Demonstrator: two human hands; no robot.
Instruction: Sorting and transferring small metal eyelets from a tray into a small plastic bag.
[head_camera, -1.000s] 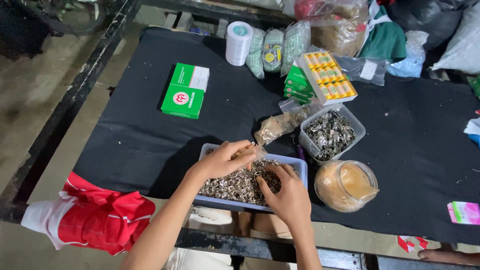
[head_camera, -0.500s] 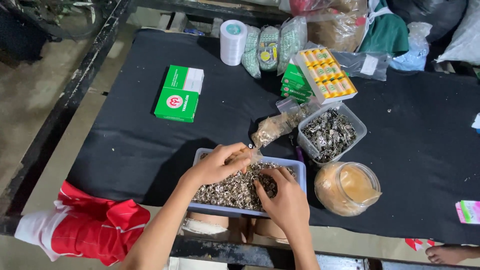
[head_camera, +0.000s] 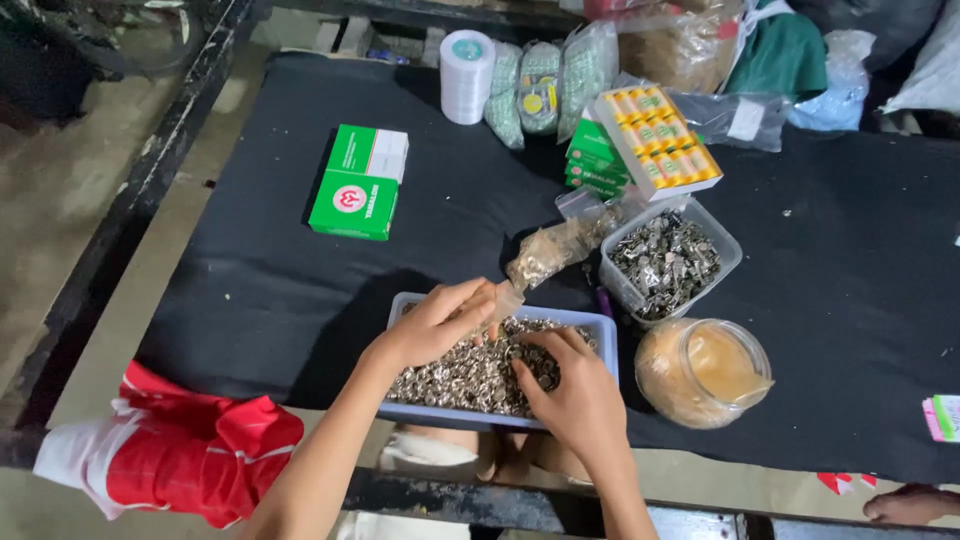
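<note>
A shallow pale-blue tray (head_camera: 602, 330) full of small round metal rings (head_camera: 465, 378) sits at the near edge of a black-covered table. My left hand (head_camera: 435, 322) rests over the tray's far left part, fingers bent and pinched together above the rings near a small clear plastic bag (head_camera: 552, 250). My right hand (head_camera: 568, 385) is down in the tray's right half, fingers curled into the rings. What each fingertip grips is too small to make out.
A clear tub of small metal parts (head_camera: 668, 262) and a round jar with a tan bag (head_camera: 702, 370) stand right of the tray. A green-and-white box (head_camera: 358, 182), a tape roll (head_camera: 466, 76), stacked boxes (head_camera: 645, 140) and bags lie farther back. Red-and-white cloth (head_camera: 175, 450) hangs at left.
Both hands stay in the tray, fingers shifting slightly among the rings. The camera has tilted a little, sliding the scene.
</note>
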